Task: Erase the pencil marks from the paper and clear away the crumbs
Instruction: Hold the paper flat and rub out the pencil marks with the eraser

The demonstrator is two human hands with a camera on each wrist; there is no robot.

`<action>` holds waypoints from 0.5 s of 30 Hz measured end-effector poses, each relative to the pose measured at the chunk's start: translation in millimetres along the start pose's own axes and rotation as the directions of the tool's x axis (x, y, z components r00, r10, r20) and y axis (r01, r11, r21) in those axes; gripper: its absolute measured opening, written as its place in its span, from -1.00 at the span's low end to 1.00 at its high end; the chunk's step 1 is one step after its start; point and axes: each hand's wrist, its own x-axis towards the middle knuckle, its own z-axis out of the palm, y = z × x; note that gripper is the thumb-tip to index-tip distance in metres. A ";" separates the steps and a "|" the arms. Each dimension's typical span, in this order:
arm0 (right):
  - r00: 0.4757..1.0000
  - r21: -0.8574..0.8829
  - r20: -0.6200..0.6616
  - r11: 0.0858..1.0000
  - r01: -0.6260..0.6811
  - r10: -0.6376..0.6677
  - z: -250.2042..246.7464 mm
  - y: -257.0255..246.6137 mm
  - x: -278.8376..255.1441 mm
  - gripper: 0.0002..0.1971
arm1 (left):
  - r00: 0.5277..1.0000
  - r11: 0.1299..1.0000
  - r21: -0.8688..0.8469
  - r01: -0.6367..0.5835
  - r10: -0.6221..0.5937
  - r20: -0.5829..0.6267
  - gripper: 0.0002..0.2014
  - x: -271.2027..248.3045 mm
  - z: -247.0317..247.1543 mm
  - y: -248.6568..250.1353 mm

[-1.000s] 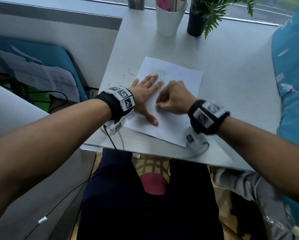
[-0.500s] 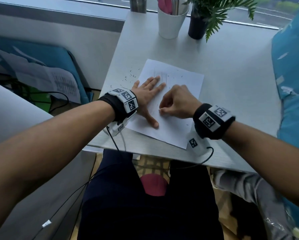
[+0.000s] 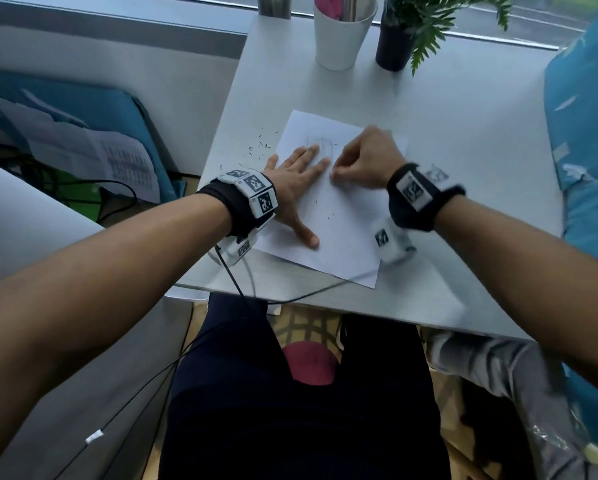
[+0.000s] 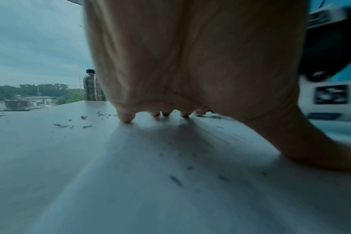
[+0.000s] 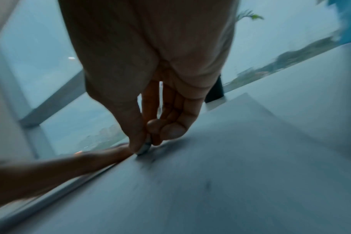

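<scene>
Pencil marks (image 3: 320, 147) are what you're after, and they are only partly gone: faint upright strokes show on the paper (image 3: 339, 244) just past your fingertips, toward its far edge. The sheet lies near the front edge of the white table (image 3: 464, 161), its near corner close to that edge.

Starting at your left, dark crumbs (image 3: 261, 145) lie scattered on the bare tabletop just off the paper's left edge, and the left wrist view shows more of them (image 4: 175, 180) lying on the sheet itself under your palm. None of these look cleared yet, so I'd judge the sweeping step not begun and the rubbing about midway.

Your left hand (image 3: 296, 183) lies flat on the sheet, fingers straight and spread, thumb stretched toward you, pinning the paper down.

Just beside it, your right hand (image 3: 365, 161) has its fingers curled, with thumb and forefinger pinched on a small eraser (image 5: 145, 148) whose tip touches the paper right next to your left fingertips. The hand is blurred in the head view, which suggests a rubbing stroke. A few specks (image 3: 330, 214) lie on the sheet nearer to you.

As for the room: left of the table, printed sheets (image 3: 117, 157) rest on something blue. At the table's far edge by the window stand a white cup (image 3: 342, 36) and a dark pot with a fern (image 3: 394, 50). A blue patterned cloth (image 3: 588, 133) fills your right side.
</scene>
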 end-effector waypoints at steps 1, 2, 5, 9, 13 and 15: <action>0.998 0.024 -0.048 0.999 -0.032 0.034 -4.6 4.0 10.1 -0.84 | 1.000 1.000 -0.005 0.003 -0.003 -0.004 0.57 -1.2 -0.8 0.7; 0.996 0.038 -0.077 0.998 -0.045 0.048 -6.0 5.7 15.2 -0.84 | 1.000 1.000 -0.006 0.007 -0.007 -0.009 0.57 -1.7 -1.5 1.0; 1.000 0.025 -0.007 0.999 -0.021 0.021 11.5 -0.8 -5.6 -0.87 | 1.000 1.000 -0.003 0.012 -0.012 -0.007 0.58 0.2 -0.7 0.6; 0.998 -0.004 0.064 1.000 0.010 -0.010 15.3 -3.2 -19.0 -0.88 | 1.000 1.000 -0.011 0.006 -0.006 0.003 0.59 0.6 0.7 -0.1; 0.990 -0.006 -0.119 0.997 -0.078 0.077 -8.5 4.8 19.5 -0.83 | 1.000 1.000 -0.018 0.007 -0.007 -0.009 0.57 -2.8 -1.1 1.0; 0.996 -0.005 -0.086 0.999 -0.032 0.031 3.8 -4.3 3.9 -0.86 | 1.000 1.000 -0.017 0.010 -0.010 -0.011 0.58 -1.4 -0.9 1.4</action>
